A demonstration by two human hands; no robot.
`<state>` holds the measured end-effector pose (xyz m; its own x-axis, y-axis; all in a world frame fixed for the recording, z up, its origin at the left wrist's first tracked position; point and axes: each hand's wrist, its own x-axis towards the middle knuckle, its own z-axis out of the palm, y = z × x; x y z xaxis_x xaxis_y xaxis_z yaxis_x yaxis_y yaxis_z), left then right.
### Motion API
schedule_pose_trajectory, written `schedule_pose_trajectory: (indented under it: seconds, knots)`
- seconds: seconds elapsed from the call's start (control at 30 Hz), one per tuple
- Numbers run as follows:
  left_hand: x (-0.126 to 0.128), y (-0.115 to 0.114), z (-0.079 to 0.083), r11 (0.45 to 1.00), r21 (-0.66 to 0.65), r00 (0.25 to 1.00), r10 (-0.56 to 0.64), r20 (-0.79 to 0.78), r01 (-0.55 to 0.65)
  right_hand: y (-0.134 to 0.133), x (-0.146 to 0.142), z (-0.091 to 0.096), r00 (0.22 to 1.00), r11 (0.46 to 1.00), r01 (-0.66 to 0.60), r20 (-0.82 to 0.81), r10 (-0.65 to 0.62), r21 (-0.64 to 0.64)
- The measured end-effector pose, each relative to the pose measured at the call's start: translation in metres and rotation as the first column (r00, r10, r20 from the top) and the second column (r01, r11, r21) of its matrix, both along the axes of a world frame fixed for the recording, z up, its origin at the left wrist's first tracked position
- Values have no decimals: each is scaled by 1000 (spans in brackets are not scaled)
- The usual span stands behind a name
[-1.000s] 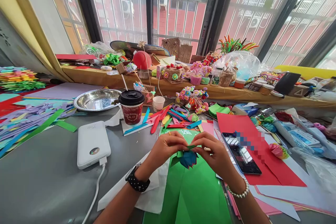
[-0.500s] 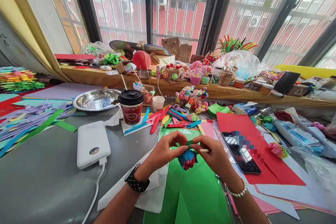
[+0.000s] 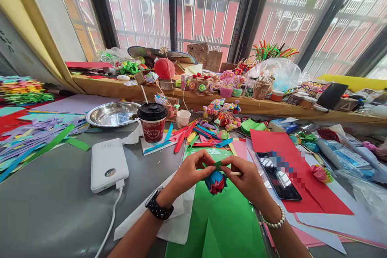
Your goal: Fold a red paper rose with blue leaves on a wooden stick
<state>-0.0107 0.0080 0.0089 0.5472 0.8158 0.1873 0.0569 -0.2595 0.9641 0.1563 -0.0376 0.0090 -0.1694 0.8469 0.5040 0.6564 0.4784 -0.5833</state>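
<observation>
A folded paper flower (image 3: 216, 182), blue outside and red to pink within, hangs with its petals facing down between my hands. At its base is a green paper piece (image 3: 217, 164). My left hand (image 3: 195, 168) pinches the green paper and the flower's base from the left. From the right, my right hand (image 3: 244, 173) grips the green paper's other side between thumb and fingertips. A thin white stick (image 3: 236, 173) pokes out between the fingers of my right hand. Green paper sheets (image 3: 225, 221) lie on the table under both hands.
A lidded coffee cup (image 3: 152, 123), a steel plate (image 3: 115, 115) and a white power bank (image 3: 109, 165) stand to the left. Coloured paper strips (image 3: 199, 135) lie behind my hands. On the right, a phone (image 3: 278, 177) rests on red paper (image 3: 269, 143) beside a pink paper flower (image 3: 321, 173).
My fingertips have shifted slightly on the green paper, which now looks spread wider across the flower's base. The whole view has moved a little; the flower stays in place.
</observation>
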Motion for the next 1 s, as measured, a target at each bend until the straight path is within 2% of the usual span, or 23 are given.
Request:
schedule_pose_trajectory:
  seconds: [0.3,0.43,0.57,0.67,0.77,1.0]
  knots:
    - [1,1,-1,992,113,999,50,-5,-50,0,-3,-5,1000,998,3,-26,-1,61]
    - [0,3,-2,987,141,997,77,6,-77,-1,-1,-2,1000,999,-12,-22,11,-50]
    - [0,3,-4,987,144,998,67,-2,-66,0,3,-2,995,986,-81,-77,71,-147]
    - [0,2,-4,990,131,998,56,0,-55,1,3,-4,992,985,-78,-106,62,-155]
    - [-1,3,-3,994,97,999,42,-11,-41,2,2,-5,998,990,-29,-67,19,-141]
    - [-6,7,-1,994,-64,992,-97,-75,92,0,-1,-3,999,995,1,47,4,-96]
